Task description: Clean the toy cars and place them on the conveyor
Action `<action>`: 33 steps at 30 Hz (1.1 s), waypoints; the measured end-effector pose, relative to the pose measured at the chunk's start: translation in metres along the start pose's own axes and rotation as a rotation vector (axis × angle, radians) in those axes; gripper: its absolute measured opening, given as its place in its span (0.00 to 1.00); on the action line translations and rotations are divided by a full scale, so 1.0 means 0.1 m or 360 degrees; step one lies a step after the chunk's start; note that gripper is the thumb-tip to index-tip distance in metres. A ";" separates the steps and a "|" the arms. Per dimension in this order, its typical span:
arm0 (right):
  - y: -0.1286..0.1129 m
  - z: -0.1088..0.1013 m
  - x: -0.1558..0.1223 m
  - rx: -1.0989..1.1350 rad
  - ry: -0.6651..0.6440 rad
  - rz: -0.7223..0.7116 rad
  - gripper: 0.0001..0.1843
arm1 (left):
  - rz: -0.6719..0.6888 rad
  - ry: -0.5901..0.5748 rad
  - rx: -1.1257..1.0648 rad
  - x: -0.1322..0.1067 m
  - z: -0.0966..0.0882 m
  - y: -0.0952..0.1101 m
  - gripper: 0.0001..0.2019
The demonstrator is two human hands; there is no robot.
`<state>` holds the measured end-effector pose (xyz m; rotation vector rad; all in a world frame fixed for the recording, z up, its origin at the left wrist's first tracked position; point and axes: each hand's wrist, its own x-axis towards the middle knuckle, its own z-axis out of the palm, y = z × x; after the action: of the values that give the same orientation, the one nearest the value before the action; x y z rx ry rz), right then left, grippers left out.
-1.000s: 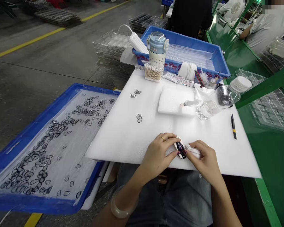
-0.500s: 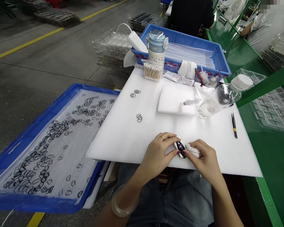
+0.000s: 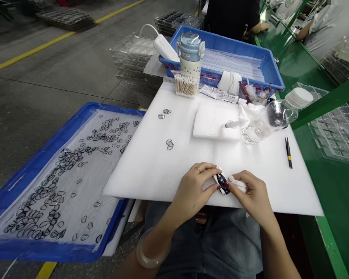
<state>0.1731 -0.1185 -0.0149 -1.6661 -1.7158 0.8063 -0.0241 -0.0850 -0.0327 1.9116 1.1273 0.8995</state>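
- The left hand (image 3: 193, 190) pinches a glossy black-and-white oval piece (image 3: 222, 181) between its fingertips and thumb, low over the near edge of the bench; gripped at its ends, I'd say, so the dark face lies open.
- The right hand (image 3: 254, 193) has a bunched white cloth (image 3: 241, 186) gripped under curled fingers, its thumb against the piece's right side, perhaps to steady it.
- Beneath them spreads a white foam sheet (image 3: 139, 170), soft enough, I'd guess, to spare a shiny finish.
- Thin black rings (image 3: 170, 145) lie in small clusters on the left; many more fill a blue tray (image 3: 43, 157) beside the sheet, probably for easy reach.
- Tweezers (image 3: 288, 153) lie on the right, near a tilted clear bottle (image 3: 256, 131) and a smaller foam block (image 3: 208, 120).
- Cotton swabs (image 3: 186, 86) stand at the back, before a blue-lidded flask (image 3: 191, 50) and a blue bin (image 3: 227, 45).
- Beyond, a person in black (image 3: 229, 17) sits by the green partition (image 3: 331, 193); a yellow line (image 3: 55, 40) crosses the grey floor (image 3: 75, 69).
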 end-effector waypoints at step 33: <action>0.15 -0.43 -0.01 -0.1176 0.0773 -0.0401 0.18 | 0.0106 0.0062 0.0030 -0.04 0.01 -0.03 0.20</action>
<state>0.2160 -0.1185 0.0009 -1.8216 -1.9027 -0.3909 -0.0258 -0.0881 -0.0364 1.9645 1.1037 0.9692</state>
